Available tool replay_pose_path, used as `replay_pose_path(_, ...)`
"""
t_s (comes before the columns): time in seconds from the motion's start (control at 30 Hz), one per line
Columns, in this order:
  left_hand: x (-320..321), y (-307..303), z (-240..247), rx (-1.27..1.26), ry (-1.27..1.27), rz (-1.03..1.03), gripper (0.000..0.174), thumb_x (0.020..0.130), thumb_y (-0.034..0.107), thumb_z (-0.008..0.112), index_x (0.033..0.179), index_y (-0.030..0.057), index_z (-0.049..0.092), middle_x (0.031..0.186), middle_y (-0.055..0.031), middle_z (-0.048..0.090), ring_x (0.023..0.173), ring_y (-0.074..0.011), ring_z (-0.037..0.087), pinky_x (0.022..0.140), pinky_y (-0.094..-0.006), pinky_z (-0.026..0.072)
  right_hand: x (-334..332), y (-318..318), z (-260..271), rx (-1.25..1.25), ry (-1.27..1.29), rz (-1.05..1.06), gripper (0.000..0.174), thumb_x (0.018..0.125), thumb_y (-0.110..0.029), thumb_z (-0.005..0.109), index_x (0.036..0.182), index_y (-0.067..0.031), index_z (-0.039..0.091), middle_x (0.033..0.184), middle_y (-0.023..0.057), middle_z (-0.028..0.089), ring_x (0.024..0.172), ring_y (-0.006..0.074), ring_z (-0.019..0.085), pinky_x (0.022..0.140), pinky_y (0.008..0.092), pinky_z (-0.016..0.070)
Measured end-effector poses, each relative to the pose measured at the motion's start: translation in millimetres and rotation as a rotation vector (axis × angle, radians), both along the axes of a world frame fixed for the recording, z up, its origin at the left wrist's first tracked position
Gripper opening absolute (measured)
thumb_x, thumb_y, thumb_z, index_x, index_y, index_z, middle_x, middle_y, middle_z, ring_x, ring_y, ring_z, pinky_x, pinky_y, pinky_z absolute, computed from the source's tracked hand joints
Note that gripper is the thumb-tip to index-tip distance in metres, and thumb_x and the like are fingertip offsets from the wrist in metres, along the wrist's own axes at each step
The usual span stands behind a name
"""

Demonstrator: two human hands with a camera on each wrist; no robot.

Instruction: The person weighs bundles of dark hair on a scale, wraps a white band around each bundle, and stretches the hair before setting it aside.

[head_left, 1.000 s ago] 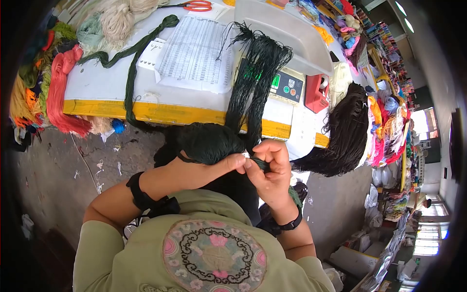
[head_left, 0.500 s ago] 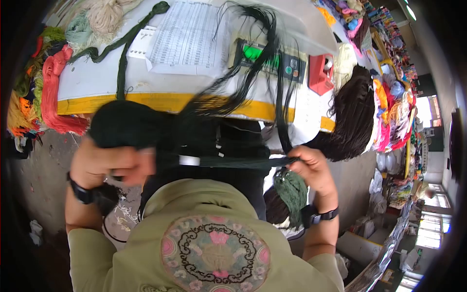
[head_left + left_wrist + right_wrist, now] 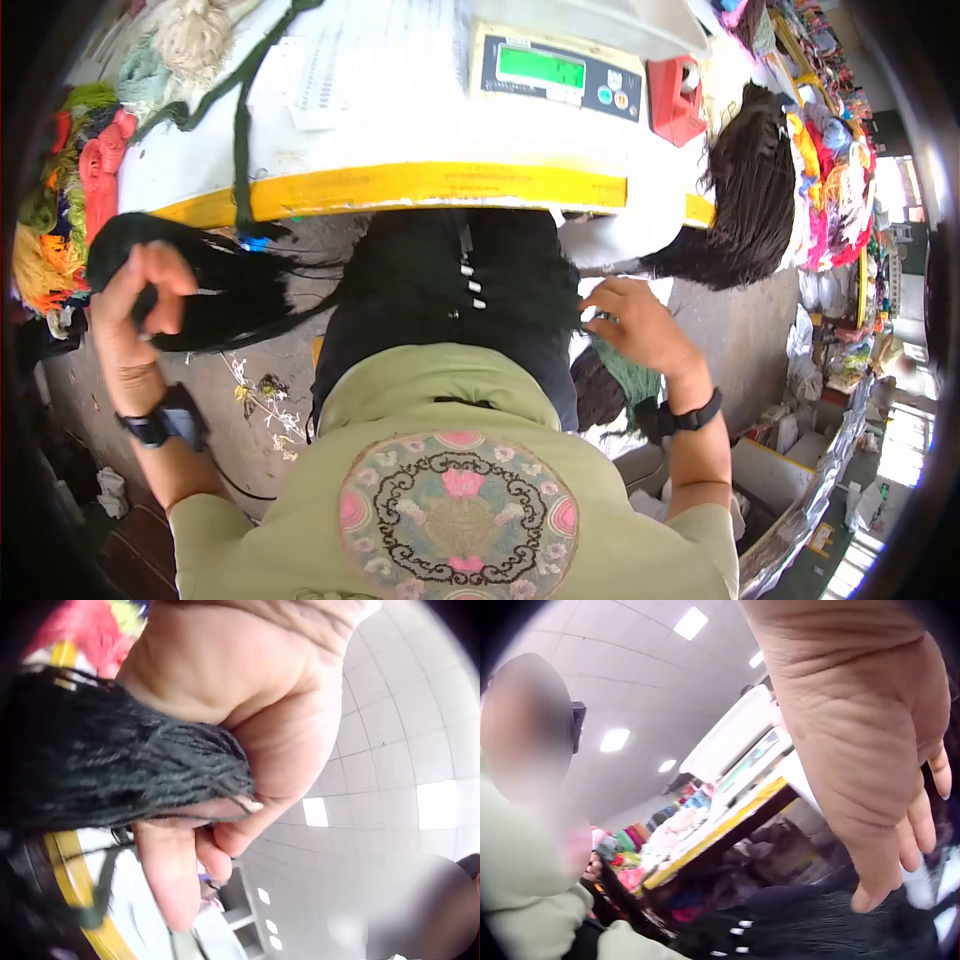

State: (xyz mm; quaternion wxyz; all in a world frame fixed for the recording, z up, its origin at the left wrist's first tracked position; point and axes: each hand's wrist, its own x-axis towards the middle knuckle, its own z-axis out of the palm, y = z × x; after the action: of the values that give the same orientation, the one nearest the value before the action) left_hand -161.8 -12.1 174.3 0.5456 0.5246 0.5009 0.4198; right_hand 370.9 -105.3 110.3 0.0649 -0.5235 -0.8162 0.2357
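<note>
On the left of the head view, the left hand (image 3: 138, 325) holds a dark skein (image 3: 225, 300) whose loose strands trail toward the lap. Up close in the left wrist view, the looped end of the skein (image 3: 127, 769) is hooked over a finger of the left hand (image 3: 240, 682). The right hand (image 3: 648, 328) hovers by the thigh with relaxed, slightly bent fingers and no visible grip. Its fingers point down over dark trousers (image 3: 817, 926) in the right wrist view. Whether they touch the dark strands on the lap cannot be told.
A lit scale (image 3: 545, 68) and red tape dispenser (image 3: 675, 103) stand on the yellow-edged table (image 3: 400, 187). A long green strand (image 3: 243, 140) hangs over its edge. Dark brown yarn (image 3: 750, 190) drapes at right, a green bundle (image 3: 632, 380) below the right hand, coral yarn (image 3: 102, 170) at left.
The hands have moved from close together to far apart. The left hand went left with the skein; the right went right and let go of the strands. The threads have left the scale.
</note>
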Motion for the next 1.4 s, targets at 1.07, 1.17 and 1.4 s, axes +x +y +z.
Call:
replay_pose_path(1.07, 198.2, 12.6, 8.9, 0.072, -0.542, -0.313, 0.019, 0.092, 0.015, 0.061, 0.093, -0.0022, 0.067, 0.072, -0.0062, 0.063, 0.064, -0.0122, 0.06, 0.062, -0.0276, 0.0468, -138.2, 60.2, 88.4, -0.503, 1.212, -0.258, 0.014, 0.101, -0.018, 0.056, 0.104, -0.0048, 0.059, 0.09, 0.0017, 0.064, 0.065, 0.001, 0.048, 0.057, 0.0164, 0.0383)
replay_pose_path(1.17, 165.3, 12.3, 39.5, -0.01, -0.161, -0.824, 0.028, 0.092, 0.024, 0.062, 0.087, -0.0031, 0.069, 0.048, -0.0012, 0.05, 0.044, -0.0083, 0.049, 0.05, -0.0245, 0.0387, -105.3, 47.1, 89.3, -0.373, 1.203, -0.333, 0.024, 0.101, -0.025, 0.058, 0.114, -0.0051, 0.06, 0.089, -0.0029, 0.062, 0.072, 0.0003, 0.047, 0.062, 0.0163, 0.0375)
replay_pose_path(1.4, -45.3, 33.0, 31.9, 0.057, -1.047, -0.033, 0.018, 0.107, 0.014, 0.036, 0.106, 0.0016, 0.049, 0.071, -0.0009, 0.038, 0.052, -0.0085, 0.034, 0.042, -0.022, 0.0334, 18.6, 1.5, 20.3, -0.47, 0.822, -0.848, 0.027, 0.1, -0.031, 0.058, 0.082, -0.0102, 0.059, 0.064, -0.0083, 0.044, 0.05, 0.0011, 0.03, 0.045, 0.02, 0.0199)
